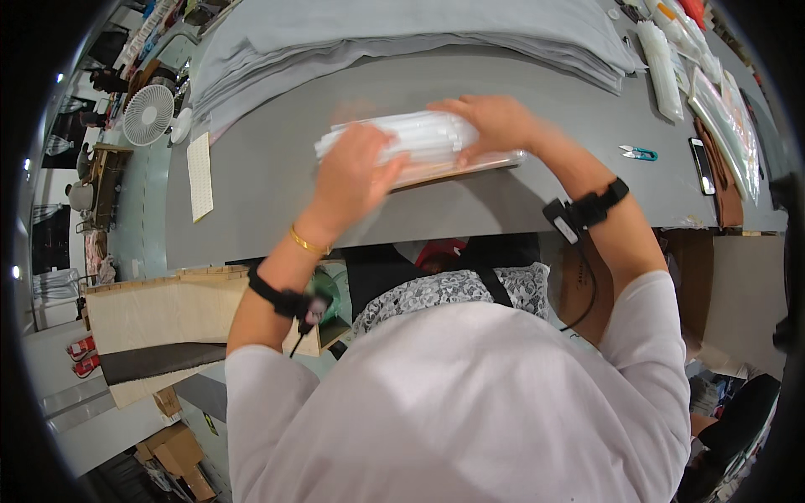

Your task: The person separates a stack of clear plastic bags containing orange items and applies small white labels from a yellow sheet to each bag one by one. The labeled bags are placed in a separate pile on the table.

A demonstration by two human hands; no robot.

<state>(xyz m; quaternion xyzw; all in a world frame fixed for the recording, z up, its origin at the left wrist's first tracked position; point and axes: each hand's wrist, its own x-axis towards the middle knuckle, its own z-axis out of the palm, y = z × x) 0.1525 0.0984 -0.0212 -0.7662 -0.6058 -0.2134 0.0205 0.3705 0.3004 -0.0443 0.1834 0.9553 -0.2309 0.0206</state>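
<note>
As the left hand [356, 168] blurs at a white bundle [426, 136] over the grey table [470, 205], its grip impossible to tell, the right hand [490, 124] clamps thumb and fingers on the bundle's right end; folded grey cloth [411, 23] lies beyond.

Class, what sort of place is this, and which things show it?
Probably a textile workshop or packing room: gray fabric lies stacked on the worktable, with small thread snips and clear plastic packaging nearby.
</note>
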